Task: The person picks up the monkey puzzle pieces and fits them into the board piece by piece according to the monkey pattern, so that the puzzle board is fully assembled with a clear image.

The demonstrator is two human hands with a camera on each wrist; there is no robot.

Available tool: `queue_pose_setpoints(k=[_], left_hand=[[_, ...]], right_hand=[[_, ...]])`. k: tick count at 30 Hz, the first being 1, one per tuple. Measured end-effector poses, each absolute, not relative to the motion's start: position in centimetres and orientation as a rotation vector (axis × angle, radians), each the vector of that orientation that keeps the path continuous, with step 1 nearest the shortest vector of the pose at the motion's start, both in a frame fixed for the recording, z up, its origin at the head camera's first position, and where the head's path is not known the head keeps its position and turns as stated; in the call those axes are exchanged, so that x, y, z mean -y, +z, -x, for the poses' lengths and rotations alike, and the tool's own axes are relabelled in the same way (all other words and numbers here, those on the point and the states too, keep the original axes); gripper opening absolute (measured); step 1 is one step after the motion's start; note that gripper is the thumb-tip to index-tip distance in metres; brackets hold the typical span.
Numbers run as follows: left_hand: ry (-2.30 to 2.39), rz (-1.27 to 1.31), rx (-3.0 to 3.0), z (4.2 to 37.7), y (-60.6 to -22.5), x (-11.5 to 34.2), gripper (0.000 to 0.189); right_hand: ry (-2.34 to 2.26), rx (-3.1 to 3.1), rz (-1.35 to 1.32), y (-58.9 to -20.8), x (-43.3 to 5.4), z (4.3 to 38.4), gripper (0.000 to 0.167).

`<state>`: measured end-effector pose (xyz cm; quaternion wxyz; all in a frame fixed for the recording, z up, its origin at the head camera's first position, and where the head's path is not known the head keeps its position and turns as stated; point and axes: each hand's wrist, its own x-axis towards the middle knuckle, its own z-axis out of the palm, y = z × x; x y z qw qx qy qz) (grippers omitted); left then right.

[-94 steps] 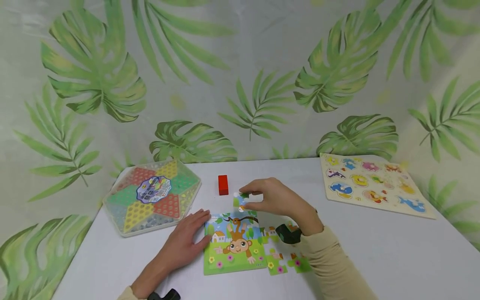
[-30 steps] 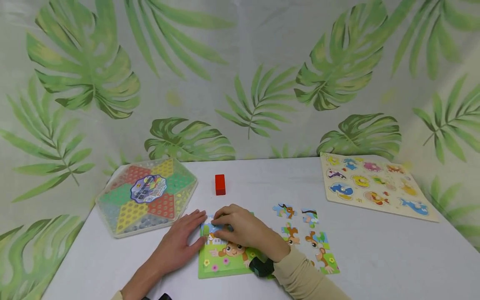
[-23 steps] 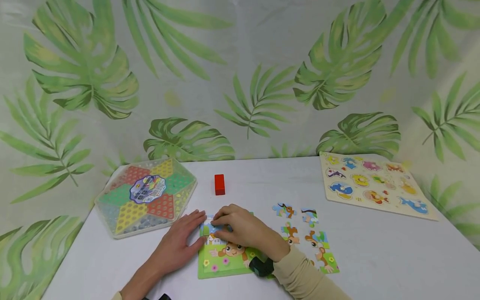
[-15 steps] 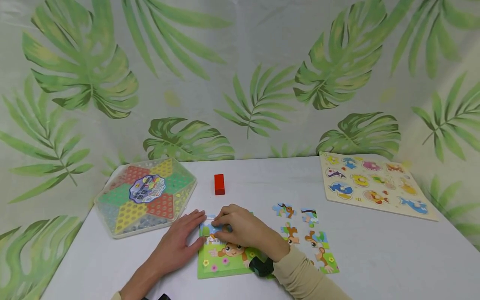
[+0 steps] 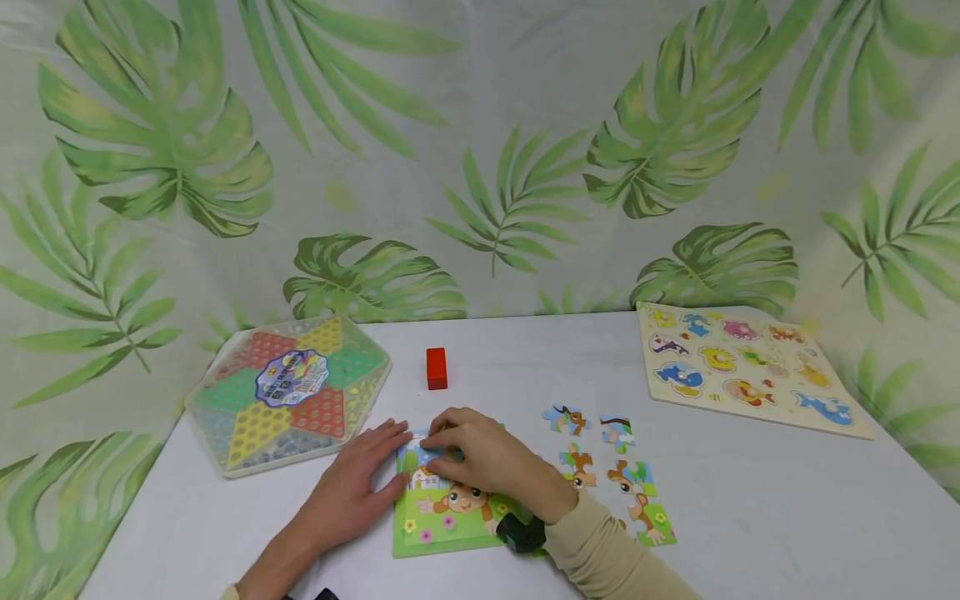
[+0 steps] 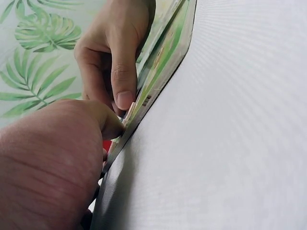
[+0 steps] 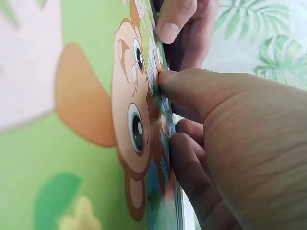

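Observation:
The monkey puzzle board (image 5: 438,542) lies flat at the front middle of the white table. My right hand (image 5: 480,454) is over its upper left part, pinching a puzzle piece (image 5: 433,458) with thumb and fingertips, down against the printed house. Most of that piece is hidden by the fingers. My left hand (image 5: 360,479) rests along the board's left edge, fingers stretched forward and thumb on the rim. In the left wrist view, the left thumb (image 6: 112,125) presses the board's side, with the right hand (image 6: 115,52) close beyond it. The monkey's printed face (image 7: 132,96) shows large in the right wrist view.
Several loose puzzle pieces (image 5: 577,471) lie to the right of the board, partly under the right forearm. A red block (image 5: 437,369) stands behind the board. A hexagonal checkers box (image 5: 288,392) lies at back left, a wooden sea-animal peg puzzle (image 5: 750,367) at back right.
Since about three seconds ago, my right hand has carried the piece from above the board's top edge down and left onto its upper left part. In the last second it has hardly moved.

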<state>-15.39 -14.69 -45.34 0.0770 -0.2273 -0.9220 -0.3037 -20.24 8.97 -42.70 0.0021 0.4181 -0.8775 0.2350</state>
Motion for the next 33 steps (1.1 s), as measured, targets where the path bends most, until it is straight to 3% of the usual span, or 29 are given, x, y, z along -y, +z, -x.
queue_pose_setpoints(k=[21, 33], left_hand=[[-0.928, 0.71, 2.772, 15.4, -44.8, 14.4, 0.043], [-0.91, 0.669, 2.805, 15.2, -45.0, 14.5, 0.045]], right_hand=[[0.828, 2.863, -1.301, -42.0, -9.7, 20.5, 0.032], [1.011, 2.855, -1.307, -39.2, -12.2, 21.1, 0.031]])
